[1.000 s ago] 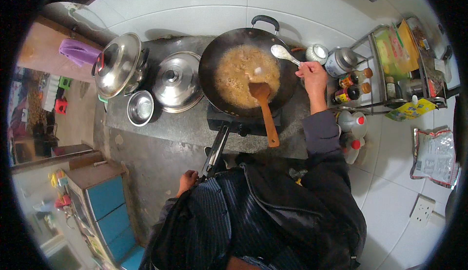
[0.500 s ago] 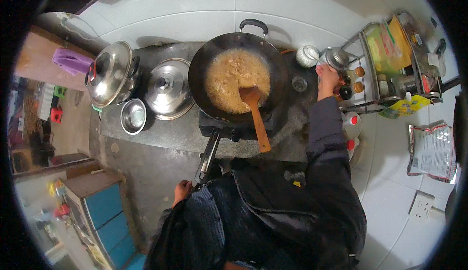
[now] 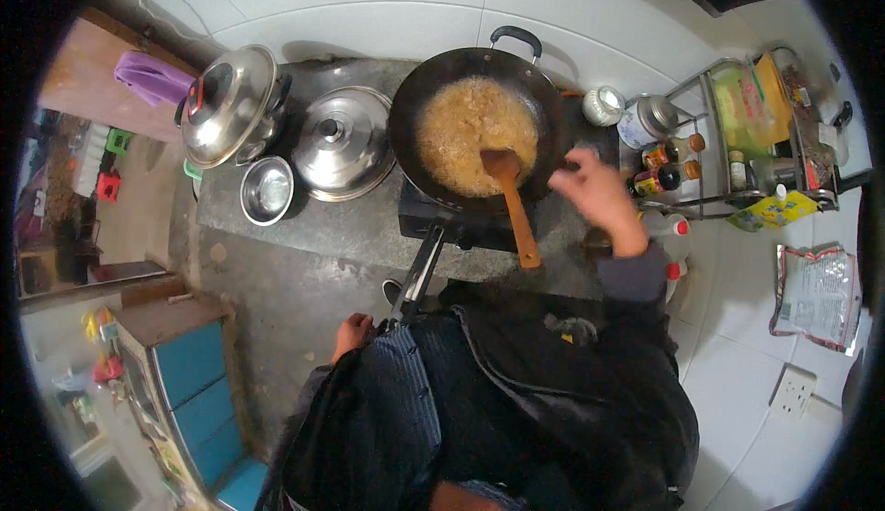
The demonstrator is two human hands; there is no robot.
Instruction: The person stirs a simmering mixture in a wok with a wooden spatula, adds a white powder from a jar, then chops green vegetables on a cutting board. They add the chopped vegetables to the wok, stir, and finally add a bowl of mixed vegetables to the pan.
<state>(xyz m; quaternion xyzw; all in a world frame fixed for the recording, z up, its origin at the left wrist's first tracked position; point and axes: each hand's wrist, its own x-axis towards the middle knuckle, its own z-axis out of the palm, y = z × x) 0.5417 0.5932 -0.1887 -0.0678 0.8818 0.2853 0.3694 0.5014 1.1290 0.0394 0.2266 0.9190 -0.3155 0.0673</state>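
A black wok (image 3: 405,147) sits on the stove (image 3: 479,229), with bubbling yellowish-brown food (image 3: 461,124) inside. A wooden spatula (image 3: 516,216) rests in it, its blade in the food and its handle over the near rim. Just off the wok's right rim is my right hand (image 3: 597,196), slightly blurred, open with thumb and fingers apart and nothing seen in it. My left hand (image 3: 351,334) is low by my body, its fingers curled beside the end of the wok's long handle (image 3: 422,271). Whether it touches or holds anything is hidden.
Left of the wok lie a steel lid (image 3: 343,147), a small metal bowl (image 3: 267,191) and a lidded pot (image 3: 230,110). At the back right stand a white ribbed jar (image 3: 604,105), a lidded canister (image 3: 653,119), seasoning bottles (image 3: 666,153) and a wire rack (image 3: 710,105).
My right hand has drawn back from the jars toward the wok's right rim, its arm bending. My left hand stays low by the handle. The whole view has shifted slightly.
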